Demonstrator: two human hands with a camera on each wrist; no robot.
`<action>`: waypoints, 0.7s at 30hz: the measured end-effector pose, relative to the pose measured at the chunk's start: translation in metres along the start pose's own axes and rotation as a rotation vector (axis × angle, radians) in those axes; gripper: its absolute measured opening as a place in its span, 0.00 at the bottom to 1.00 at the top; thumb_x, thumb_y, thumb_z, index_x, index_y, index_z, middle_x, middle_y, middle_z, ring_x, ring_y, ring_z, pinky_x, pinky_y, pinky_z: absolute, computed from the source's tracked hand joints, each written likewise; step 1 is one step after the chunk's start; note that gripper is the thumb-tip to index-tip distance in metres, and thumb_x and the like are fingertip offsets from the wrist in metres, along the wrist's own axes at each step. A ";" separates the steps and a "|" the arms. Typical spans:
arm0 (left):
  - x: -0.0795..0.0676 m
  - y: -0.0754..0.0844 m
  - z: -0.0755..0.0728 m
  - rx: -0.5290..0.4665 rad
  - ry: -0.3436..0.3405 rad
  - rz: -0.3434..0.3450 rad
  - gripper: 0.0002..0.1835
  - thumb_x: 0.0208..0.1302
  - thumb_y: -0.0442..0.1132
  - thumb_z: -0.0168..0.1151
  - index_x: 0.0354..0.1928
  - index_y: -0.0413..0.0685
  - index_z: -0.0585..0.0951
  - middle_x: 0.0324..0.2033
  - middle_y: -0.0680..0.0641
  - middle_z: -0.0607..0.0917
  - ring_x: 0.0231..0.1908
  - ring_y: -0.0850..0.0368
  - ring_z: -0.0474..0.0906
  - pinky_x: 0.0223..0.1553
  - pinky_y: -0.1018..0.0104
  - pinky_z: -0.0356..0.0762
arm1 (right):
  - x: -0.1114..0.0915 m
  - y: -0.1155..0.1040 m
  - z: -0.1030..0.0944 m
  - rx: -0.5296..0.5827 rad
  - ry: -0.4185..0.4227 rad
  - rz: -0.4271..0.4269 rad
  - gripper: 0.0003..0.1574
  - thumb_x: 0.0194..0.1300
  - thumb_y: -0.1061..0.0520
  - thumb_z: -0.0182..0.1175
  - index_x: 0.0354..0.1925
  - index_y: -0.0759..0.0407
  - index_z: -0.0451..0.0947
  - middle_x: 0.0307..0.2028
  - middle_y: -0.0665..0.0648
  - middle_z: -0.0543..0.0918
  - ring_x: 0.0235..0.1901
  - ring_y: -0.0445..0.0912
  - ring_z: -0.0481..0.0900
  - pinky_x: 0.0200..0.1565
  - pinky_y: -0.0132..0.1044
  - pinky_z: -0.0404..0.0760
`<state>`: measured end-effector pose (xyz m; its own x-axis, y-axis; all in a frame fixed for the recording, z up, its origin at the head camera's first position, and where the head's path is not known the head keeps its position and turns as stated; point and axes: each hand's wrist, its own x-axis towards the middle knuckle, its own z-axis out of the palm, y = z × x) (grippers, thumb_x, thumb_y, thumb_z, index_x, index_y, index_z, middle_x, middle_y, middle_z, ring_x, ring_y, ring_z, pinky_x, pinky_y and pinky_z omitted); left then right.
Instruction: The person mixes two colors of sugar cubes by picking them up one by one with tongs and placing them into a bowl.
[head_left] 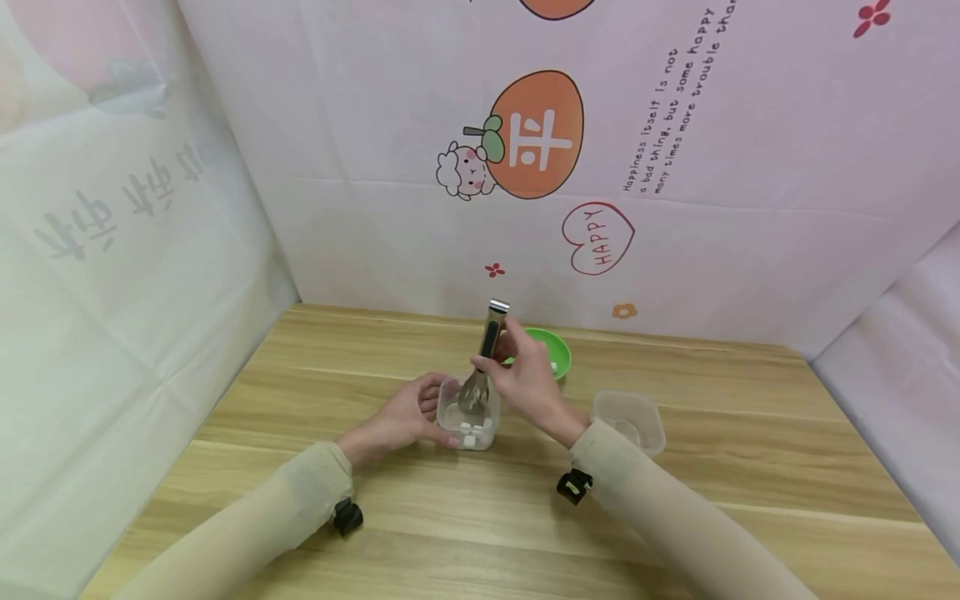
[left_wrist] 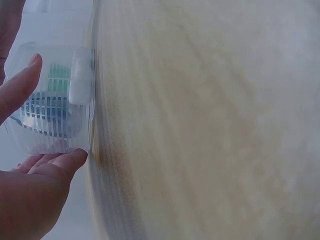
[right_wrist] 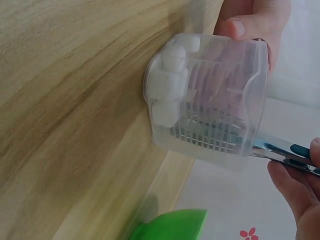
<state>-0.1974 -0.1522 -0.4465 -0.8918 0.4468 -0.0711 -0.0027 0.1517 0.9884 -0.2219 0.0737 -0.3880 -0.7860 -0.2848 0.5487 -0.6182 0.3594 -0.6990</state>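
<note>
A clear plastic container (head_left: 444,417) stands on the table with several small white blocks (right_wrist: 165,85) at its bottom. My left hand (head_left: 405,415) holds it from the left, thumb at the near side and fingers round the far side. With my right hand (head_left: 531,382) I grip metal tongs (head_left: 491,332) by the dark-padded handles, thumb on one side and fingers on the other. The tongs tilt down into the container, and their slotted heads (right_wrist: 210,132) show through its wall in the right wrist view, close to the white blocks.
A green bowl (head_left: 553,340) with a bit of white in it sits behind my right hand, partly hidden by it. To the right, beside my right forearm, stands a second clear container (head_left: 637,408). A printed cloth (head_left: 390,225) rises behind the wooden table (head_left: 465,533).
</note>
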 end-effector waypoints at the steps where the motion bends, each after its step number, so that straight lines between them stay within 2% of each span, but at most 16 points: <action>1: 0.000 0.000 0.000 0.000 0.001 -0.001 0.51 0.52 0.24 0.81 0.75 0.32 0.63 0.71 0.32 0.72 0.72 0.36 0.68 0.71 0.52 0.72 | 0.000 0.000 -0.001 0.000 0.005 -0.002 0.19 0.63 0.68 0.75 0.47 0.62 0.75 0.28 0.52 0.86 0.27 0.42 0.83 0.28 0.36 0.86; 9: 0.000 0.000 0.000 -0.016 -0.011 0.001 0.51 0.52 0.24 0.81 0.76 0.32 0.62 0.71 0.33 0.73 0.71 0.37 0.69 0.71 0.52 0.72 | 0.005 -0.007 -0.013 0.049 0.056 -0.049 0.23 0.61 0.69 0.76 0.50 0.60 0.75 0.29 0.53 0.87 0.27 0.44 0.84 0.30 0.46 0.88; 15: 0.000 -0.002 0.000 -0.028 -0.016 -0.007 0.53 0.52 0.24 0.81 0.78 0.32 0.60 0.72 0.33 0.71 0.73 0.37 0.66 0.73 0.50 0.68 | 0.009 -0.014 -0.026 0.127 0.112 -0.069 0.28 0.60 0.72 0.75 0.55 0.62 0.76 0.29 0.57 0.87 0.26 0.49 0.84 0.28 0.35 0.84; 21: 0.000 -0.002 0.001 -0.023 -0.007 -0.009 0.55 0.51 0.24 0.82 0.78 0.32 0.59 0.74 0.33 0.69 0.74 0.36 0.65 0.74 0.50 0.66 | 0.014 -0.018 -0.045 0.159 0.165 -0.034 0.25 0.60 0.73 0.74 0.51 0.65 0.75 0.29 0.60 0.87 0.26 0.51 0.85 0.28 0.32 0.83</action>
<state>-0.1968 -0.1521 -0.4482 -0.8884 0.4519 -0.0810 -0.0216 0.1352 0.9906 -0.2223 0.1029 -0.3473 -0.7628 -0.1406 0.6312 -0.6462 0.2038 -0.7355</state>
